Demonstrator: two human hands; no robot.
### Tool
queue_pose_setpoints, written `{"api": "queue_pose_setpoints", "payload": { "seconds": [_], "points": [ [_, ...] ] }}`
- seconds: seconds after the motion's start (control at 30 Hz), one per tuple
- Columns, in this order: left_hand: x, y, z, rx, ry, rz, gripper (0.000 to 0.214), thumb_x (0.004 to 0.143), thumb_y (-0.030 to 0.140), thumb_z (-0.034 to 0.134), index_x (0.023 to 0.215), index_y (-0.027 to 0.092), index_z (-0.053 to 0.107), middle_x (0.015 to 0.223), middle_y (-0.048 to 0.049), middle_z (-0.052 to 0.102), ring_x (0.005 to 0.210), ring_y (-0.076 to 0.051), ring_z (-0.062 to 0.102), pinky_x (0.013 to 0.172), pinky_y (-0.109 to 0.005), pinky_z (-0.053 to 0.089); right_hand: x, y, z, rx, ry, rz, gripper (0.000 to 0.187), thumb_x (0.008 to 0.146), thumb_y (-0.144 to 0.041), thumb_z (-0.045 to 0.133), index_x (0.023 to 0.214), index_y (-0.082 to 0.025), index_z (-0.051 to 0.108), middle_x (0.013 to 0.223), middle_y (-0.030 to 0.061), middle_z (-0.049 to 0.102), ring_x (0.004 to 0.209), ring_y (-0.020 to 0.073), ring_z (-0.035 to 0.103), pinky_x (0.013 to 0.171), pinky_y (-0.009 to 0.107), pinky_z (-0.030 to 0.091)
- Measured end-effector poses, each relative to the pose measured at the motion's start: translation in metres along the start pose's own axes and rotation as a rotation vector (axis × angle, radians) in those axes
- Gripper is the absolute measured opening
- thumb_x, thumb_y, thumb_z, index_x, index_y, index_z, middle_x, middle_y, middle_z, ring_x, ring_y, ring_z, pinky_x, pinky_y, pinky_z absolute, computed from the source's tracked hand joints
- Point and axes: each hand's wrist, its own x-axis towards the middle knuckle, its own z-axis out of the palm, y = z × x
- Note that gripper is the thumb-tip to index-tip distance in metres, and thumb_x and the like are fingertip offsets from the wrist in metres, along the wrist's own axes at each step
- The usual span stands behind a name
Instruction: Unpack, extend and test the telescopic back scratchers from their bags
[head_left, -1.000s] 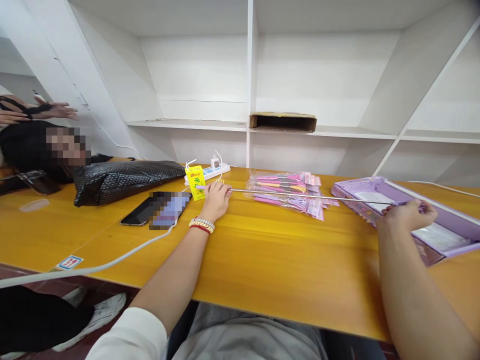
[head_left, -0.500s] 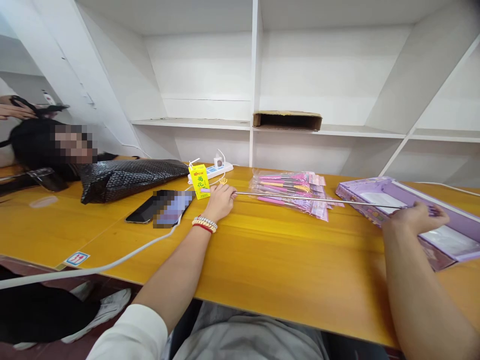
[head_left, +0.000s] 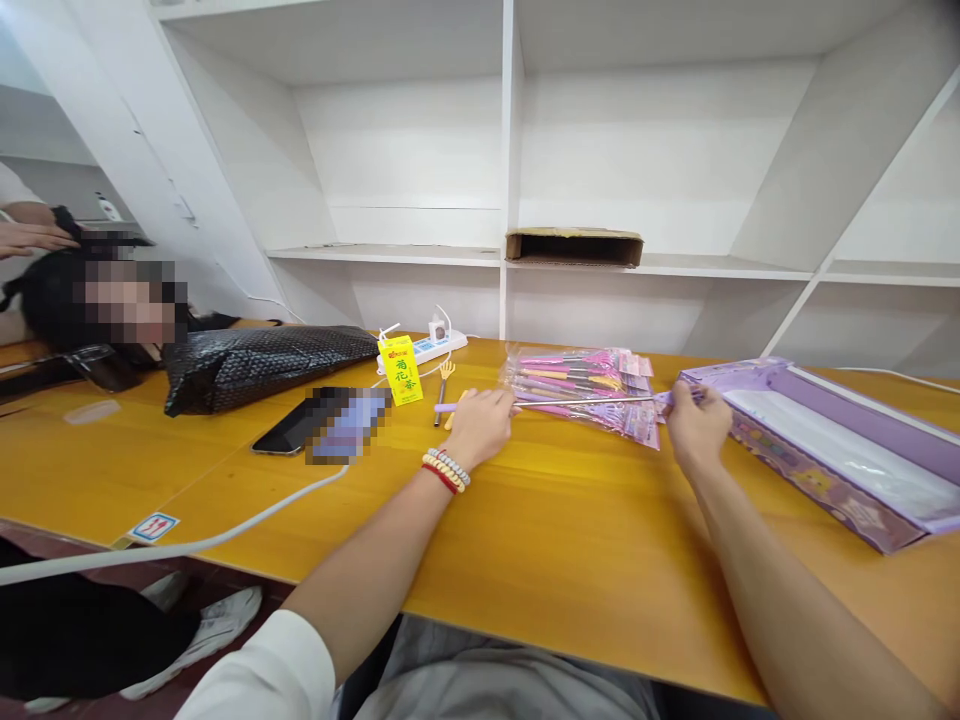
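A thin metal telescopic rod point(head_left: 585, 402) stretches between my two hands above the yellow table point(head_left: 540, 520). My left hand point(head_left: 480, 425), with bead bracelets at the wrist, is closed on its left end; a purple tip pokes out past the fingers. My right hand point(head_left: 694, 420) is closed on the rod's purple handle end. A small scratcher with a yellow claw head point(head_left: 444, 380) lies just left of my left hand.
Several packets of pink sticks point(head_left: 600, 368) lie behind the rod. An open purple box point(head_left: 825, 470) sits at the right. A yellow drink carton point(head_left: 400, 368), phone point(head_left: 300, 425), black bag point(head_left: 262, 360), power strip point(head_left: 439, 346) and white cable point(head_left: 225, 535) are left. Another person leans at the far left.
The rod has become much shorter. My right hand has moved left from the purple box toward my left hand, which shifted slightly right, away from the carton.
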Motion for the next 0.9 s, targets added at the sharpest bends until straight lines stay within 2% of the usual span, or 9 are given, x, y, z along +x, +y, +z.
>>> {"api": "queue_pose_setpoints", "payload": {
  "seconds": [0.17, 0.27, 0.37, 0.53, 0.67, 0.77, 0.9],
  "points": [
    [0.000, 0.029, -0.002, -0.067, -0.070, 0.052, 0.020, 0.090, 0.026, 0.036, 0.086, 0.017, 0.054, 0.084, -0.0045, 0.064, 0.076, -0.017, 0.059, 0.063, -0.030, 0.037, -0.067, -0.046, 0.020, 0.027, -0.504, -0.225, 0.039, 0.083, -0.048, 0.043, 0.063, -0.017, 0.051, 0.048, 0.0000, 0.051, 0.046, 0.0127, 0.046, 0.049, 0.025, 0.033],
    [-0.002, 0.037, -0.003, -0.077, -0.074, 0.069, 0.020, 0.090, 0.026, 0.035, 0.086, 0.017, 0.053, 0.083, -0.0036, 0.064, 0.074, -0.017, 0.060, 0.060, -0.030, 0.038, -0.086, -0.058, 0.023, 0.095, -0.633, -0.246, 0.038, 0.084, -0.051, 0.043, 0.070, -0.017, 0.053, 0.049, -0.0001, 0.054, 0.045, 0.0126, 0.047, 0.048, 0.024, 0.034],
    [-0.003, 0.036, -0.002, -0.065, -0.078, 0.084, 0.022, 0.090, 0.027, 0.034, 0.085, 0.017, 0.053, 0.082, -0.0042, 0.064, 0.074, -0.018, 0.060, 0.061, -0.030, 0.039, -0.086, -0.054, 0.023, 0.133, -0.741, -0.235, 0.038, 0.082, -0.053, 0.046, 0.073, -0.017, 0.054, 0.054, 0.0010, 0.058, 0.046, 0.0126, 0.048, 0.048, 0.024, 0.036],
    [-0.003, 0.034, -0.002, -0.049, -0.118, 0.092, 0.026, 0.091, 0.030, 0.032, 0.086, 0.016, 0.054, 0.080, -0.0064, 0.064, 0.075, -0.019, 0.061, 0.062, -0.029, 0.040, -0.083, -0.042, 0.026, 0.148, -0.786, -0.239, 0.037, 0.083, -0.054, 0.045, 0.074, -0.018, 0.051, 0.056, 0.0015, 0.059, 0.050, 0.0138, 0.051, 0.052, 0.026, 0.039],
    [-0.001, 0.040, -0.004, -0.008, -0.138, 0.065, 0.027, 0.091, 0.029, 0.031, 0.088, 0.015, 0.054, 0.078, -0.0069, 0.064, 0.073, -0.020, 0.062, 0.059, -0.030, 0.040, -0.089, -0.038, 0.032, 0.265, -0.791, -0.148, 0.036, 0.082, -0.056, 0.046, 0.084, -0.020, 0.047, 0.057, 0.0001, 0.058, 0.042, 0.0127, 0.048, 0.043, 0.025, 0.036],
    [0.001, 0.040, -0.003, 0.022, -0.169, 0.057, 0.026, 0.091, 0.030, 0.031, 0.090, 0.016, 0.054, 0.078, -0.0066, 0.064, 0.071, -0.022, 0.062, 0.057, -0.031, 0.040, -0.093, -0.036, 0.034, 0.355, -0.844, -0.053, 0.038, 0.080, -0.057, 0.046, 0.092, -0.021, 0.044, 0.052, -0.0032, 0.056, 0.034, 0.0115, 0.043, 0.034, 0.023, 0.031],
    [0.002, 0.038, -0.003, 0.011, -0.211, 0.068, 0.028, 0.091, 0.031, 0.031, 0.091, 0.017, 0.054, 0.081, -0.0070, 0.065, 0.072, -0.021, 0.062, 0.059, -0.031, 0.041, -0.095, -0.036, 0.036, 0.407, -0.911, 0.031, 0.040, 0.078, -0.059, 0.048, 0.089, -0.021, 0.043, 0.048, -0.0048, 0.054, 0.030, 0.0106, 0.043, 0.031, 0.021, 0.030]
  ]
}}
